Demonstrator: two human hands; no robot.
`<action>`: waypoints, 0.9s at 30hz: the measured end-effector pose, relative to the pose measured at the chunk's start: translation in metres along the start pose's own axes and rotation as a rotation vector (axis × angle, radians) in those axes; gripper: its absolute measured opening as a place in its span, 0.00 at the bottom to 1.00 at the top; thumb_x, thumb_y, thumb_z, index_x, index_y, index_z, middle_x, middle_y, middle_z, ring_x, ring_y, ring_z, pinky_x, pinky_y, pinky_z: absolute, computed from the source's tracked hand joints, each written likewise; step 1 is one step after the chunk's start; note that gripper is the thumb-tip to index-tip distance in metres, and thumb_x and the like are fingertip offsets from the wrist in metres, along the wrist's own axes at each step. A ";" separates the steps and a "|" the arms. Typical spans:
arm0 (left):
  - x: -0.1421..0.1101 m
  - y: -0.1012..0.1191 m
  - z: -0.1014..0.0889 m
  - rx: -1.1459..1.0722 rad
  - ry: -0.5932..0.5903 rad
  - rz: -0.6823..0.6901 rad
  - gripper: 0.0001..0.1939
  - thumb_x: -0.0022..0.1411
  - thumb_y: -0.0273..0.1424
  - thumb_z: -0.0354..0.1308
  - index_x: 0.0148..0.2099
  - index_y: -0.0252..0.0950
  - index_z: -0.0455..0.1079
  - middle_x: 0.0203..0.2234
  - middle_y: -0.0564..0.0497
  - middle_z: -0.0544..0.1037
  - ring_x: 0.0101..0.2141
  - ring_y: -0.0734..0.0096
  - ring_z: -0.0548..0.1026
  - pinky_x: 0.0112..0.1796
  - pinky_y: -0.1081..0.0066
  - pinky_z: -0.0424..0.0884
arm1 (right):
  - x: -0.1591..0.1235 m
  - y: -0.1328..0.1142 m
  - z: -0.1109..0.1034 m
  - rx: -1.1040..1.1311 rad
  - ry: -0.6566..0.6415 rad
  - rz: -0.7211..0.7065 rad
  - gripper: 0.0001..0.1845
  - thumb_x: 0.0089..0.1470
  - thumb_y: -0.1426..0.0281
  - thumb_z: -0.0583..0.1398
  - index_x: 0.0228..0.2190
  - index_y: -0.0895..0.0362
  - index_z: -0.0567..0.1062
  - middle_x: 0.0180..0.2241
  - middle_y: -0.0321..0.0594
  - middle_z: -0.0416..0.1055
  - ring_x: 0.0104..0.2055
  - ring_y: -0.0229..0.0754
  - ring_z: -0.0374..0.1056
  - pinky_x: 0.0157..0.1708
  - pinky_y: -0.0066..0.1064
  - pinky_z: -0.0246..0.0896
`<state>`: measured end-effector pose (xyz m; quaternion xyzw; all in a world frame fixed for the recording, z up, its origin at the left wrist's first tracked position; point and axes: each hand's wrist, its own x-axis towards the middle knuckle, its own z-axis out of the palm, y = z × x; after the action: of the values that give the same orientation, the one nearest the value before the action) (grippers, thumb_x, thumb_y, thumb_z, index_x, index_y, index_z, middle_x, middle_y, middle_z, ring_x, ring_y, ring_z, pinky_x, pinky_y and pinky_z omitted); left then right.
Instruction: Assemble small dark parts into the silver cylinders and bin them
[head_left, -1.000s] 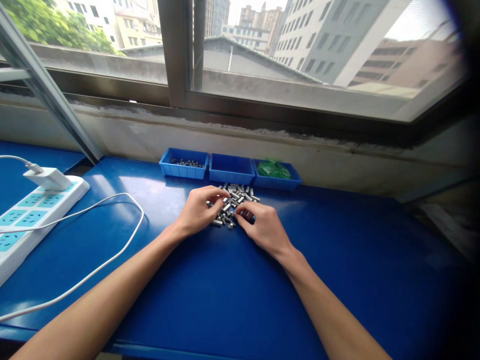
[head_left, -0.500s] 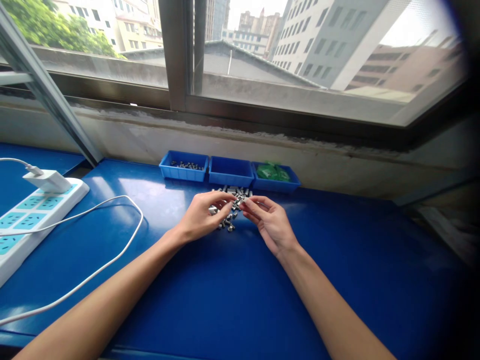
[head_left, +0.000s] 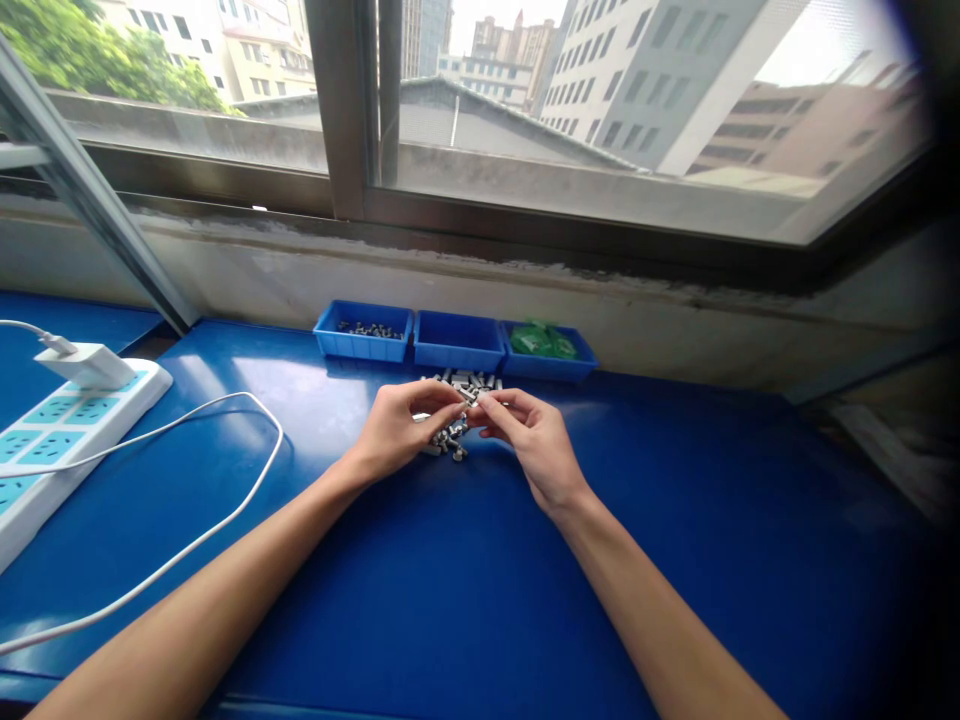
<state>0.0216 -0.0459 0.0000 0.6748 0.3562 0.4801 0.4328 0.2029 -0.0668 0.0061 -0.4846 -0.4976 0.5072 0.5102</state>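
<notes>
Over a small pile of metal parts [head_left: 455, 440] on the blue table, my left hand [head_left: 405, 425] and my right hand [head_left: 534, 440] meet almost fingertip to fingertip. Thumb and forefinger of each hand are pinched together. A tiny light-coloured piece seems to sit between the fingertips, too small to name. The pile looks like short bolts in front and pale cylindrical pieces behind; my hands cover part of it.
Three blue bins stand in a row by the wall: the left bin [head_left: 363, 348] holds small metal parts, the middle bin [head_left: 459, 357] shows its bare inside, the right one green plastic bags [head_left: 544, 340]. A power strip [head_left: 82, 420] and white cable [head_left: 259, 480] lie left.
My hands have come closer together, and the fingertips now nearly touch. The left thumb and forefinger have closed into a pinch. The view has shifted slightly.
</notes>
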 end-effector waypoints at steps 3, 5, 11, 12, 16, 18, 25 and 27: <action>0.004 -0.002 -0.002 -0.115 0.077 -0.109 0.15 0.57 0.40 0.67 0.39 0.33 0.76 0.31 0.47 0.82 0.32 0.67 0.80 0.35 0.71 0.75 | 0.000 -0.003 0.000 -0.048 0.002 -0.013 0.15 0.53 0.58 0.66 0.35 0.58 0.77 0.32 0.43 0.80 0.35 0.43 0.77 0.36 0.32 0.70; 0.008 -0.005 -0.006 -0.179 0.149 -0.155 0.16 0.55 0.40 0.68 0.38 0.33 0.76 0.29 0.48 0.81 0.31 0.68 0.79 0.34 0.71 0.75 | 0.000 -0.002 0.000 -0.126 0.005 -0.044 0.14 0.55 0.59 0.64 0.34 0.58 0.77 0.32 0.42 0.80 0.33 0.43 0.76 0.34 0.32 0.69; 0.026 -0.018 -0.035 -0.448 0.451 -0.199 0.17 0.50 0.36 0.72 0.40 0.33 0.75 0.33 0.48 0.81 0.36 0.70 0.80 0.42 0.71 0.74 | -0.002 0.000 -0.005 -0.642 0.030 -0.304 0.07 0.56 0.65 0.62 0.32 0.54 0.78 0.32 0.39 0.79 0.32 0.42 0.74 0.33 0.32 0.67; 0.029 -0.019 -0.041 -0.493 0.508 -0.185 0.17 0.50 0.34 0.72 0.41 0.33 0.75 0.35 0.47 0.81 0.38 0.70 0.81 0.45 0.71 0.74 | -0.002 0.000 -0.006 -0.720 0.010 -0.344 0.06 0.56 0.66 0.61 0.32 0.54 0.78 0.32 0.39 0.78 0.32 0.42 0.73 0.33 0.32 0.66; 0.037 -0.017 -0.061 -0.648 0.554 -0.146 0.18 0.52 0.27 0.69 0.47 0.35 0.75 0.45 0.45 0.80 0.49 0.66 0.78 0.53 0.70 0.70 | -0.004 0.004 -0.010 -0.902 -0.061 -0.409 0.05 0.55 0.70 0.61 0.35 0.53 0.78 0.34 0.39 0.78 0.35 0.43 0.73 0.34 0.33 0.66; 0.036 -0.016 -0.064 -0.690 0.529 -0.166 0.20 0.53 0.24 0.68 0.49 0.35 0.74 0.49 0.43 0.79 0.51 0.64 0.77 0.55 0.68 0.69 | -0.003 0.007 -0.011 -0.940 -0.087 -0.422 0.07 0.55 0.71 0.61 0.37 0.53 0.78 0.37 0.41 0.78 0.37 0.45 0.73 0.36 0.33 0.66; 0.023 -0.013 -0.046 -0.583 0.341 -0.238 0.19 0.56 0.30 0.65 0.51 0.34 0.75 0.45 0.43 0.81 0.45 0.65 0.79 0.50 0.65 0.72 | -0.001 0.008 -0.011 -0.958 -0.087 -0.405 0.11 0.54 0.73 0.61 0.40 0.53 0.78 0.35 0.41 0.79 0.37 0.46 0.75 0.39 0.36 0.68; 0.019 -0.010 -0.038 -0.510 0.259 -0.253 0.17 0.56 0.32 0.65 0.48 0.33 0.76 0.40 0.43 0.82 0.41 0.65 0.80 0.47 0.65 0.73 | -0.001 0.006 -0.009 -0.882 -0.061 -0.372 0.10 0.53 0.72 0.62 0.39 0.53 0.79 0.33 0.40 0.79 0.35 0.45 0.75 0.37 0.36 0.70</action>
<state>-0.0099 -0.0164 0.0037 0.4282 0.3574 0.5782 0.5955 0.2116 -0.0680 -0.0001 -0.5424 -0.7583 0.1618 0.3234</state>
